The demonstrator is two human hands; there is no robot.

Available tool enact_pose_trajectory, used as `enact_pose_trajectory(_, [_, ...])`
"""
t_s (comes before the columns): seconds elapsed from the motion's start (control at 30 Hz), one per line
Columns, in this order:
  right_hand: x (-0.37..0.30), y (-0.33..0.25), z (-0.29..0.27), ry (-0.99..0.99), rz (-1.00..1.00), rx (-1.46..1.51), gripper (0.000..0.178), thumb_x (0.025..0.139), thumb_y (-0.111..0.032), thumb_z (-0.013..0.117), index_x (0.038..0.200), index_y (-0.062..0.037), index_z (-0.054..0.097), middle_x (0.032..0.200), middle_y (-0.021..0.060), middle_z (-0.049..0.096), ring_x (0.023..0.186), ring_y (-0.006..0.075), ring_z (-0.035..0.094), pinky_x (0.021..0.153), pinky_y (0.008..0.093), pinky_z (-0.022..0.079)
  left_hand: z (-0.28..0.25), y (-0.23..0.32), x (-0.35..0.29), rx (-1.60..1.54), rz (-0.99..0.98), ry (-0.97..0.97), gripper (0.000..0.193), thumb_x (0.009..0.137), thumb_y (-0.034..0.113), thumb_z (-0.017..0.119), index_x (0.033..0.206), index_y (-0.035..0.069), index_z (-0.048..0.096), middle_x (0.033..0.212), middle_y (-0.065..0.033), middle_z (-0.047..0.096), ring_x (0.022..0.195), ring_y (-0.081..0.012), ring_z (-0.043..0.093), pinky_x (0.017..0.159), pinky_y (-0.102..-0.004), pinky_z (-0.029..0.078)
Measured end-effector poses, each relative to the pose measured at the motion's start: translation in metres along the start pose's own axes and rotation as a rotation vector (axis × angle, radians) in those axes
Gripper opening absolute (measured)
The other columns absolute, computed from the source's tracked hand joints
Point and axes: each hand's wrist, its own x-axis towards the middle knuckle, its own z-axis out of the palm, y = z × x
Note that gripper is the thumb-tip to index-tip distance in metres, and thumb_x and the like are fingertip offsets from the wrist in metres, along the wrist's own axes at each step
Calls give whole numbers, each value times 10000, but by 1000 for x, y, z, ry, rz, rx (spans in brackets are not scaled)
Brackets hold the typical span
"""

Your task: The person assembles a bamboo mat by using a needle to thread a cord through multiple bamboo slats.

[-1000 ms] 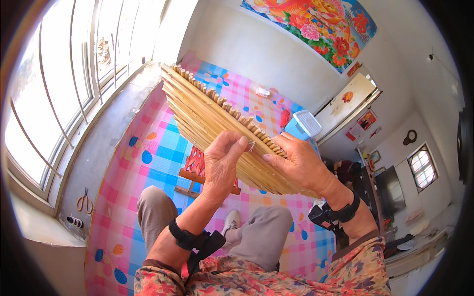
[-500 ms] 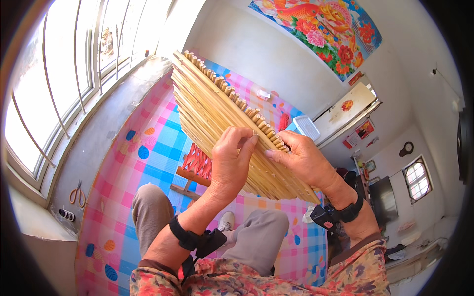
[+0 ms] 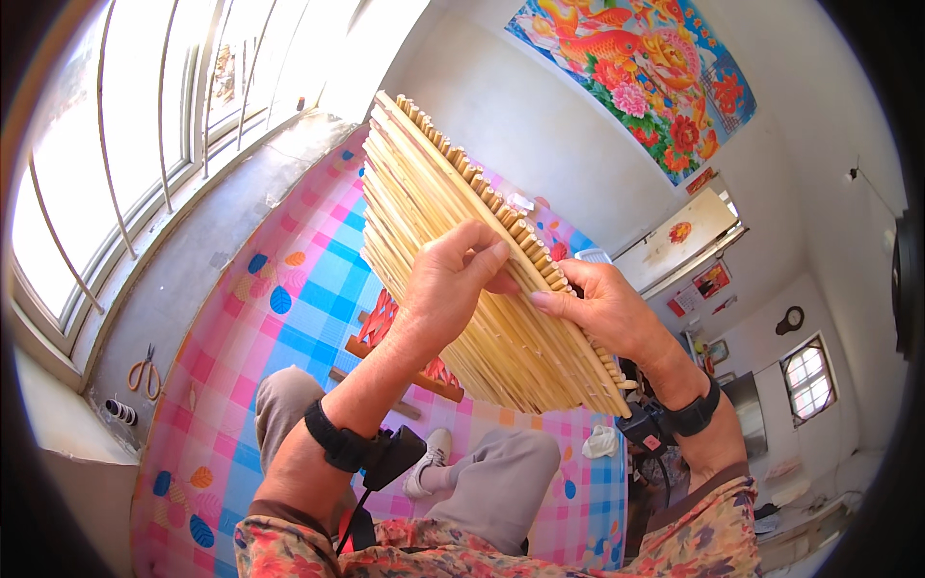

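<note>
A mat of pale yellow plant stalks (image 3: 434,183) is held up in front of me, tilted. Its stalks lie side by side in crossed layers, and cut ends stick out along its upper right edge. My right hand (image 3: 617,306) grips that edge, thumb on the near face and fingers behind it, partly hidden. Against the near face, my left hand (image 3: 453,279) is closed in a pinch close to the same edge. What lies between its thumb and forefinger is too small to make out.
Scissors (image 3: 145,374) and a thread spool (image 3: 121,412) lie on the grey windowsill (image 3: 207,255) at left. Below the mat stands a wooden stool with red webbing (image 3: 381,323), on a checked pink and blue floor covering (image 3: 318,252). A white crumpled cloth (image 3: 599,442) lies at right.
The mat has shifted slightly right in view, showing more of the stool beneath. My left hand keeps its pinch and has moved slightly up along the mat; my right hand still grips the edge.
</note>
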Motion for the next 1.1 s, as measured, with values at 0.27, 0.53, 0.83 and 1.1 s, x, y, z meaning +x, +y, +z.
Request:
enact_pose_trajectory(0.27, [-13, 13, -12, 209, -61, -62, 252, 908, -221, 625, 924, 31, 627, 746, 5, 610, 712, 48, 534, 623, 250, 455, -13, -24, -11, 36, 37, 97, 146, 952, 131, 549, 911, -7, 572, 789, -58, 628, 758, -141, 659, 719, -269, 530])
enact_pose_trajectory(0.53, [-78, 34, -56, 413, 0, 557, 226, 940, -202, 593, 903, 14, 649, 761, 7, 641, 654, 30, 561, 588, 201, 475, -13, -50, -47, 300, -94, 77, 132, 896, 115, 613, 891, -14, 585, 798, -38, 616, 784, -111, 600, 700, -253, 481])
enact_pose_trajectory(0.83, [-127, 146, 40, 637, 104, 1030, 318, 967, -286, 534, 1030, 13, 625, 862, 31, 653, 742, 87, 614, 698, 240, 511, -10, -50, -100, 874, 89, -199, 175, 835, 69, 638, 989, -4, 601, 1086, -151, 592, 1060, -325, 566, 898, -423, 455])
enact_pose_trajectory(1.1, [-172, 202, 144, 685, 314, 1244, 304, 967, -301, 535, 984, -11, 626, 858, 18, 642, 763, 79, 593, 707, 237, 493, 1, -81, -154, 1084, -64, -530, 277, 783, 27, 662, 1049, 20, 588, 1259, -137, 532, 1196, -332, 487, 989, -428, 394])
